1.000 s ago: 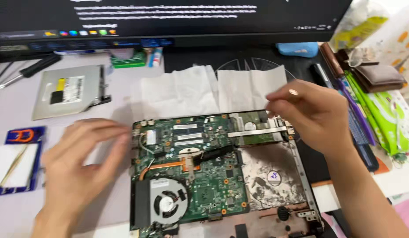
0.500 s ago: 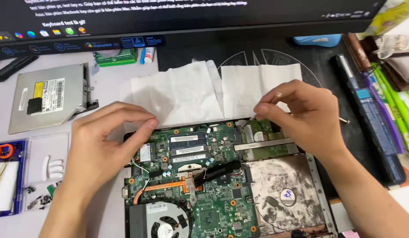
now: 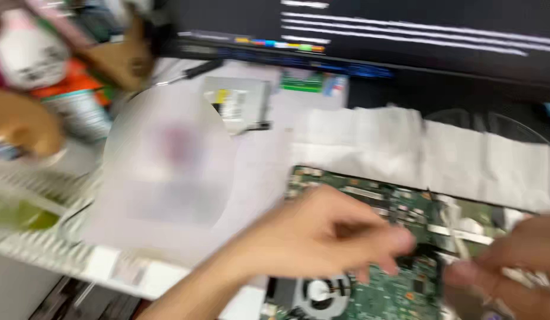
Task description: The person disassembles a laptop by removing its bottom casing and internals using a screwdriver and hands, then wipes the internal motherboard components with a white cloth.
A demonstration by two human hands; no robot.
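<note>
Over the opened laptop, head view, frame blurred by motion:
Left hand: left hand (image 3: 322, 234) hovers low over the board (image 3: 393, 249), fingers curled together, tips pointing toward the right hand; whether they pinch anything cannot be told.
Right hand: right hand (image 3: 512, 269) enters at the frame's right edge, fingertips down near a pale strip on the board; grip unclear in the blur.
Board: green, directly beneath both hands.
Fan: fan (image 3: 319, 293) sits just below the left hand's fingers.
Tissue: white tissue (image 3: 429, 157) lies beyond the hands, along the board's far edge.
Drive: silver drive (image 3: 239, 104) well beyond and left of the left hand.
Monitor: dark monitor (image 3: 405, 35) at the far side.
Handling, as judged: steady the head, brace the wrists, keep fingertips off the fragile parts, lift gently.
</note>
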